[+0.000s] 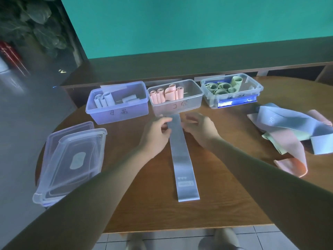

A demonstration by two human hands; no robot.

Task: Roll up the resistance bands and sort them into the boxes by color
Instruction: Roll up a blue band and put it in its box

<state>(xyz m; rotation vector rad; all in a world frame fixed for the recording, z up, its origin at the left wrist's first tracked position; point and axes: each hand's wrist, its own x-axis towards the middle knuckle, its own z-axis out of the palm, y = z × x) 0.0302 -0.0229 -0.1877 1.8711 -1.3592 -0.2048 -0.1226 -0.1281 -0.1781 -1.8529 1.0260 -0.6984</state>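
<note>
Now both hands (177, 128) pinch far end of blue band (182, 156); near end flat by table edge (180, 230).

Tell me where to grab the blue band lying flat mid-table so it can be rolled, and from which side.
Probably the far short end of the blue band, near the pink box. It lies flat and straight, long axis running away from the person, so pinch that end's two long edges from either side, as the left hand and right hand sit now, then roll toward the labelled near end.
</note>
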